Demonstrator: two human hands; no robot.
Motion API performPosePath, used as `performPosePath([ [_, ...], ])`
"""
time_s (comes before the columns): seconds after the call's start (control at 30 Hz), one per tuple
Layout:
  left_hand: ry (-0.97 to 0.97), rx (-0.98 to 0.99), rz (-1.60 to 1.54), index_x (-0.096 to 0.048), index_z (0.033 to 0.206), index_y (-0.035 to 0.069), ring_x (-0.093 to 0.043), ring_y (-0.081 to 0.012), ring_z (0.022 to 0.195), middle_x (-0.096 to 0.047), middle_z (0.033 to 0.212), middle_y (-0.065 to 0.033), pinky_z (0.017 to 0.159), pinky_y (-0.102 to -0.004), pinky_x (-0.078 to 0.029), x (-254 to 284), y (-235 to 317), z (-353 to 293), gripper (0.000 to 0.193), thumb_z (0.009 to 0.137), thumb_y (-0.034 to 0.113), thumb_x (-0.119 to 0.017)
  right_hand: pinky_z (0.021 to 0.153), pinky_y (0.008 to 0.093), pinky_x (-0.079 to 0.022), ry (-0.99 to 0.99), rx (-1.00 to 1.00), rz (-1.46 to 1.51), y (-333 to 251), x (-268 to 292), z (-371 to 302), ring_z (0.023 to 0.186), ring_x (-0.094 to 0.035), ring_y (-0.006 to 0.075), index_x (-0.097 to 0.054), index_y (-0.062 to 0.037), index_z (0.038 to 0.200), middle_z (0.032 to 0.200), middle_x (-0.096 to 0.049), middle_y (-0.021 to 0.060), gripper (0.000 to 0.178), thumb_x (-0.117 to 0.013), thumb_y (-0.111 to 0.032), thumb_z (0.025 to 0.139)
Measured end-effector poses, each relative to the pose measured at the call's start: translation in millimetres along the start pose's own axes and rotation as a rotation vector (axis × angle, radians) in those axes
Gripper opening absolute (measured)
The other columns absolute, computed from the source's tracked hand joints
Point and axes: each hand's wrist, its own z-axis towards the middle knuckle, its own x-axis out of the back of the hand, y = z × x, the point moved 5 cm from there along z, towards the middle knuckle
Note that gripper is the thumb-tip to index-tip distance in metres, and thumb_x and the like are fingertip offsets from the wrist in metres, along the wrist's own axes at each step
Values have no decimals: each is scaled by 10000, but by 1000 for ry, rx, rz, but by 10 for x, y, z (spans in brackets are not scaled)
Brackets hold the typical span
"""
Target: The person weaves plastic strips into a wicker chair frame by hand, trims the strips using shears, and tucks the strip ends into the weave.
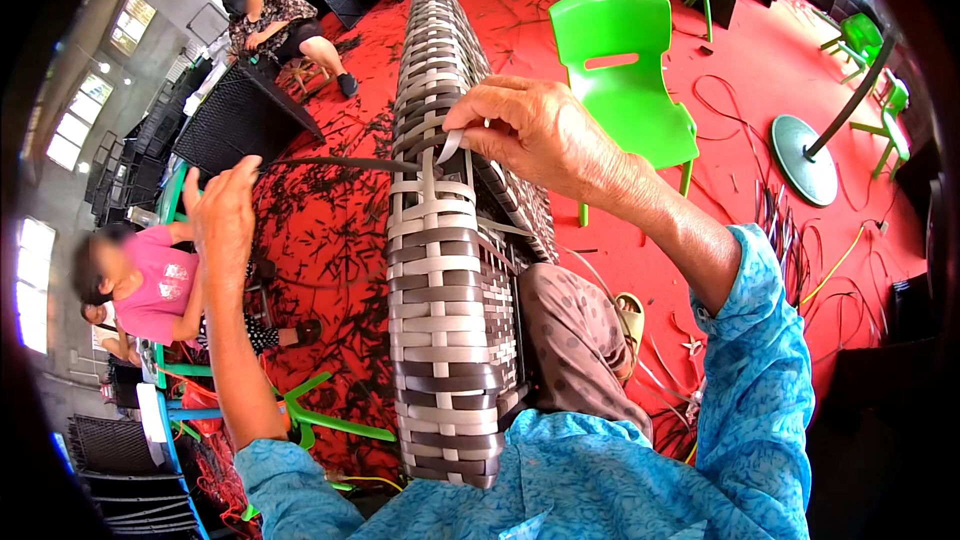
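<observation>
Two hands busy on a long woven piece [437,330]; call its middle the clock centre, 12 pointing away from the worker. It runs 6 to 12, narrow edge up, prob. so both sides can be got at. R hand [545,130], approx 1 o'clock, has a pale strip [453,146] pinched btwn thumb & fingers right at that edge, I'd guess to control its end. L hand [225,202], out btwn 9 & 10, seems closed on the tip of a dark strip [340,161] running across to the weave; looks held wide to keep it taut. Spotted trouser leg [575,325] is close in at 4, maybe as a brace, can't tell if touching. Green chair [615,80] stands beyond R hand, 1 to 2; dark scraps [330,240] litter 8 to 10
</observation>
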Motion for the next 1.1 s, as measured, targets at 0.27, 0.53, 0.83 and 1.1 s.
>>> performPosePath([
  [0.27,-139,-40,-880,-568,1040,44,-526,-221,985,-545,1032,-110,887,-307,-385,286,1046,291,321,720,22,-589,640,312,-502,-19,11,-87,-28,8,-54,748,-604,249,-568,-65,939,835,-589,84,180,-559,-25,764],
  [0.53,-142,-128,-863,-571,895,27,-557,-175,782,-555,840,-71,695,-265,-441,212,1247,341,171,730,-17,-581,604,308,-492,-22,-33,-58,-28,44,-73,739,-607,237,-563,-61,916,823,-588,83,203,-573,18,730],
  [0.83,-317,-187,-818,-601,926,18,-497,-115,686,-531,798,-59,614,-229,-411,324,1120,523,153,793,19,-525,660,309,-493,-51,8,0,-17,81,-115,820,-590,226,-547,-68,918,874,-573,62,208,-585,4,727],
  [1.1,-338,-64,-787,-531,870,-9,-459,-109,608,-458,741,-47,572,-228,-393,214,1106,442,125,862,81,-445,554,305,-513,-76,190,-251,-108,59,-134,701,-606,225,-554,-96,898,891,-579,25,163,-599,-84,742],
])
